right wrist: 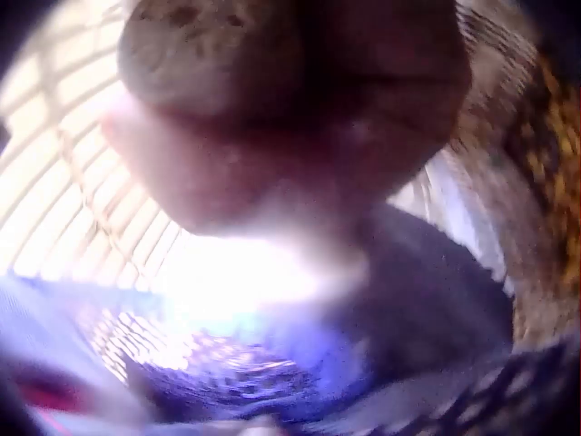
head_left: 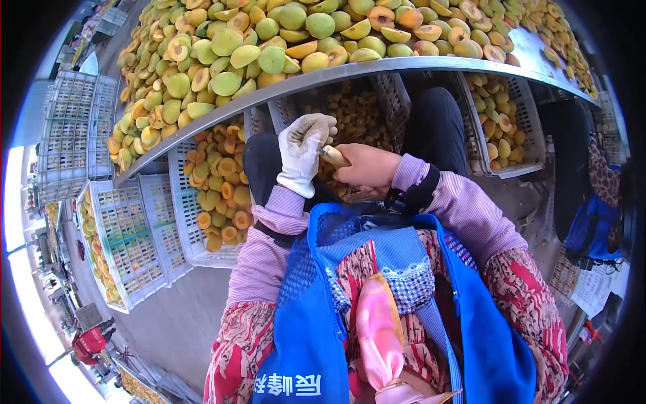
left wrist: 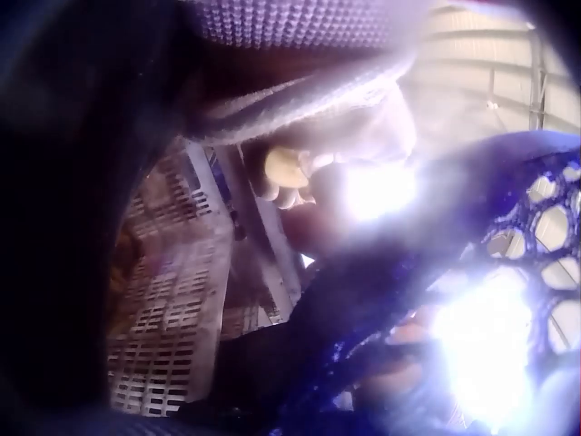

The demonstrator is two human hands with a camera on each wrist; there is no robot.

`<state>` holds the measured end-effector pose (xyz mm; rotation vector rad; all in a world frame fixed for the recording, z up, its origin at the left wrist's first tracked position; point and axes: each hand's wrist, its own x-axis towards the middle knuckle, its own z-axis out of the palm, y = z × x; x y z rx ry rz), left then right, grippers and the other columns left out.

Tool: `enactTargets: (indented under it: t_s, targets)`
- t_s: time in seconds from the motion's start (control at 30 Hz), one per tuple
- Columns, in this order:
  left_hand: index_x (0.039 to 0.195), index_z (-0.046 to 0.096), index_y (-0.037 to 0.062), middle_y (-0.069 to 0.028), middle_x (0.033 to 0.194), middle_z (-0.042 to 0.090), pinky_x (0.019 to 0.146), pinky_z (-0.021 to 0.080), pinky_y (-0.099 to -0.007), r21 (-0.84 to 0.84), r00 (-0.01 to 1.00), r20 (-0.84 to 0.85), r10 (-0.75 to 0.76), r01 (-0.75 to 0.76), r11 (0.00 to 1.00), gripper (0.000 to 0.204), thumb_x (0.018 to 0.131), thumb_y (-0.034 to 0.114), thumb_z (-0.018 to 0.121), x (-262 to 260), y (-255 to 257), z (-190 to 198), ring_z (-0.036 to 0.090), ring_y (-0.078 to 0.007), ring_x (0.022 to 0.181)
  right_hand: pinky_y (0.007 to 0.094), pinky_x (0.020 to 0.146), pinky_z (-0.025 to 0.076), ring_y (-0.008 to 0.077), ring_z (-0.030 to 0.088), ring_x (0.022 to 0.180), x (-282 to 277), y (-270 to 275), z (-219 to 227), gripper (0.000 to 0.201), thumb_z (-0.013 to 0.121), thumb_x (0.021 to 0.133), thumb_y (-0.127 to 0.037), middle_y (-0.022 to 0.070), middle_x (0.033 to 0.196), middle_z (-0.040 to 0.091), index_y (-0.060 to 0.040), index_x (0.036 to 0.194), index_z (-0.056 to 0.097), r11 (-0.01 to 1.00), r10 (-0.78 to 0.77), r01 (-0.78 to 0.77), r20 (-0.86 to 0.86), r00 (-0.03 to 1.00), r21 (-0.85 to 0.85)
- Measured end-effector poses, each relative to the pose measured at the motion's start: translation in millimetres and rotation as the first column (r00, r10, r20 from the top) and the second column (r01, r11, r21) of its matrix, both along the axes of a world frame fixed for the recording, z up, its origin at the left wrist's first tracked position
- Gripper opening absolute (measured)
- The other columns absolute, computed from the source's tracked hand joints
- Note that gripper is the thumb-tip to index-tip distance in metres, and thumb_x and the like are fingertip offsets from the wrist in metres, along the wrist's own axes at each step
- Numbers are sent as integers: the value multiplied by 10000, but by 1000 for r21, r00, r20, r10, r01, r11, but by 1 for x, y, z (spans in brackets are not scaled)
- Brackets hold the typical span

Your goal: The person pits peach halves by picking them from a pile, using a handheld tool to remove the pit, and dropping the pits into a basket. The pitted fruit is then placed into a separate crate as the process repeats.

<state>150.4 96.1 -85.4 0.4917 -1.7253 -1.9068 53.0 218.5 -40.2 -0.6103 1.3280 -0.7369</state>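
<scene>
In the head view my left hand (head_left: 301, 151), in a white work glove with soiled fingertips, curls over the crate between the knees. The left wrist view shows a pale-yellow piece of fruit (left wrist: 287, 169) at its fingers. My bare right hand (head_left: 372, 167) grips a short wooden-handled tool (head_left: 333, 156). The tool's metal collar points into the left hand, and its working end is hidden there. Both hands meet just below the table edge. In the right wrist view the right hand (right wrist: 272, 173) fills the upper middle, dark and blurred.
A metal-edged table (head_left: 269, 92) heaped with green-yellow fruit, many cut in half, spans the front. Below it, a crate (head_left: 393, 101) of small brownish pieces stands between the knees. Fruit-filled crates stand left (head_left: 195, 246) and right (head_left: 531, 128). Another person's leg (head_left: 572, 168) is at far right.
</scene>
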Motion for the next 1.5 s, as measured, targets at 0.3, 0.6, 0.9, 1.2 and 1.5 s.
enactTargets:
  t_s: [0.3, 0.6, 0.9, 1.2, 1.5]
  targets:
    - [956, 549, 44, -122, 887, 611, 699, 507, -369, 584, 961, 93, 260, -264, 768, 313, 870, 344, 524, -21, -6, -28, 607, -253, 782, 429, 686, 477, 367, 605, 837, 16, -21, -54, 313, 530, 733, -137, 253, 836, 601, 21, 999, 482, 981, -119, -53, -793, 598, -188]
    - [960, 547, 65, -109, 886, 600, 639, 529, -375, 777, 956, 25, 292, -202, 596, 357, 877, 409, 496, -14, -6, -9, 612, -257, 747, 336, 367, 413, 195, 514, 426, 12, -7, -33, 215, 557, 751, -114, 83, 611, 524, -43, 914, 435, 964, -163, 229, 381, 910, -132]
    - [937, 545, 19, -139, 896, 609, 704, 535, -403, 805, 881, -137, 453, -168, 569, 351, 886, 361, 482, 9, -29, 23, 609, -285, 806, 452, 637, 448, 413, 563, 758, 24, -3, -48, 288, 561, 768, -154, 236, 771, 579, -42, 995, 423, 799, -357, -37, -523, 774, -600]
    - [1061, 578, 66, -167, 1050, 573, 885, 424, -377, -948, 621, 77, 780, -197, 251, 370, 702, 146, 623, 38, -135, 73, 544, -319, 975, 458, 715, 455, 396, 579, 830, -3, -1, -67, 288, 573, 780, -186, 221, 849, 606, -26, 967, 423, 960, -21, -200, -760, 650, -198]
    - [1058, 555, 124, -133, 895, 586, 705, 487, -408, -978, 754, 180, 632, 206, 32, 353, 730, 228, 630, -72, -177, 61, 608, -313, 795, 456, 714, 440, 435, 544, 851, -14, -8, -77, 294, 575, 788, -216, 264, 853, 580, -18, 954, 435, 960, -115, -79, -636, 763, -268]
